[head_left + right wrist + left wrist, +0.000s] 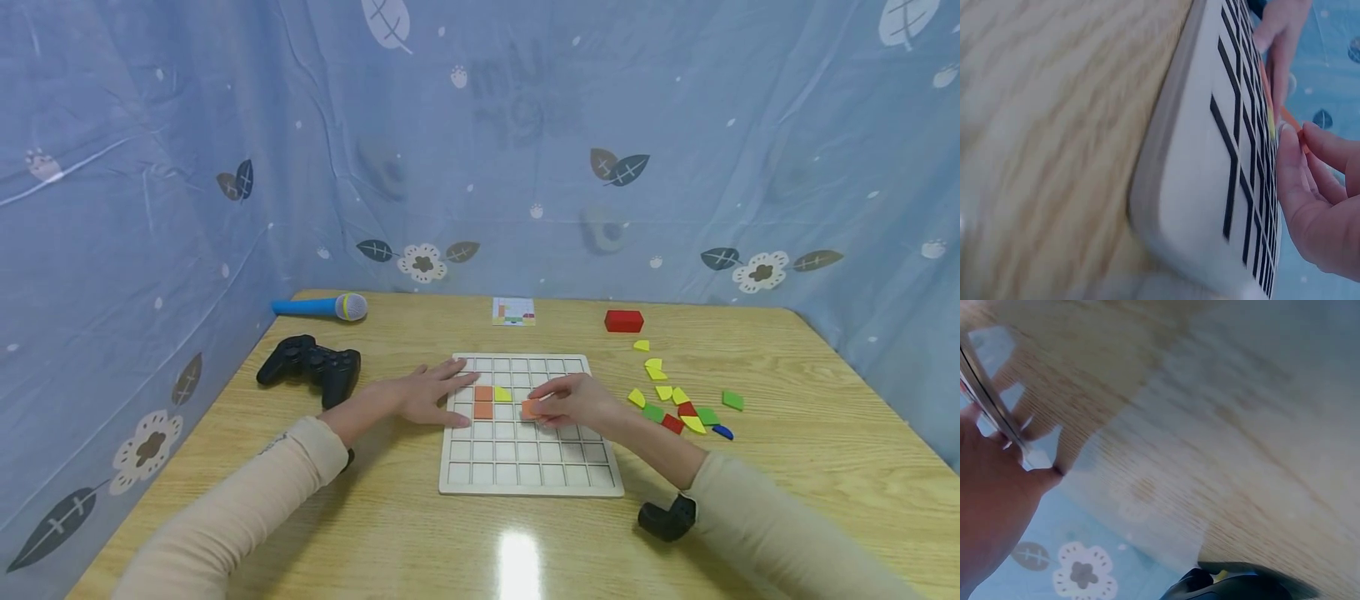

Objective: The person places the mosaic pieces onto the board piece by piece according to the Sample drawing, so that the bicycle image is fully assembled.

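Observation:
A white grid board (529, 487) lies flat on the wooden table. My left hand (435, 394) rests at its left edge, fingers spread and fairly straight. Two orange square tiles (483, 410) sit in cells beside those fingers, one above the other, with a yellow quarter-round tile (502, 394) to the right of the upper one. Between thumb and fingertips my right hand (573, 403) pinches another orange square tile (529, 409), close over the board's middle. In the right wrist view this orange tile (1292, 120) stands tilted at the fingertips.
Loose yellow, green, red and blue tiles (672, 422) lie right of the board. A red block (624, 322) and a small pattern card (513, 312) stand behind it. On the left are a black game controller (311, 365) and a blue toy microphone (318, 307).

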The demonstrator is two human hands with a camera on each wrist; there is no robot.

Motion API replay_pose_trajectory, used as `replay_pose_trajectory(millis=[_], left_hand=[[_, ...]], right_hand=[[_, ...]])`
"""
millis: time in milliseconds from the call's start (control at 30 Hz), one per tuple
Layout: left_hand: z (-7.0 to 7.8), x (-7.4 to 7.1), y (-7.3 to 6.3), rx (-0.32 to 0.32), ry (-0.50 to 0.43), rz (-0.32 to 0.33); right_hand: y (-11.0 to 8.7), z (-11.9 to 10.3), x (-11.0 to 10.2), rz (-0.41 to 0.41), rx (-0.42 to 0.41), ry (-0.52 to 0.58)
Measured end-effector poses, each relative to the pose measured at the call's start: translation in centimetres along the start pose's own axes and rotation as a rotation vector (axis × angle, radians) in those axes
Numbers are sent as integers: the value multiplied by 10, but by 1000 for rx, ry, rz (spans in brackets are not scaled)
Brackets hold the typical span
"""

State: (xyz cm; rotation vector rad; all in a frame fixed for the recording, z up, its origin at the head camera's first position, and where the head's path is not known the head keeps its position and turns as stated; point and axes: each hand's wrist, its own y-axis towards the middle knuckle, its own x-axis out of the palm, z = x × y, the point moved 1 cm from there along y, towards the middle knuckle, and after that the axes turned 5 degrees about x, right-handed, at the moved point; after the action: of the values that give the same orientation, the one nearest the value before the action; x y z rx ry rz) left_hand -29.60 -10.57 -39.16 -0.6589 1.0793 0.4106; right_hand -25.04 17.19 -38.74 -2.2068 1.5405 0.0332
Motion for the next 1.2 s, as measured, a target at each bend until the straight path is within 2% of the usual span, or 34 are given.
replay_pose_trajectory(millis=[333, 633, 800, 967, 1200], left_hand=[[-1, 0, 2, -10, 9, -7], [-1, 0, 3, -23, 22, -11], [0, 0, 2, -24, 15, -10], [1, 0, 1, -21, 10, -7], [1, -2, 1, -17, -2, -3]], right_hand=[[3, -9, 29, -28, 65, 25], [4, -12, 48, -92, -9, 31], [4, -12, 56, -74, -16, 42], [8, -13, 62, -26, -21, -16], [9, -17, 65, 35, -68, -195]])
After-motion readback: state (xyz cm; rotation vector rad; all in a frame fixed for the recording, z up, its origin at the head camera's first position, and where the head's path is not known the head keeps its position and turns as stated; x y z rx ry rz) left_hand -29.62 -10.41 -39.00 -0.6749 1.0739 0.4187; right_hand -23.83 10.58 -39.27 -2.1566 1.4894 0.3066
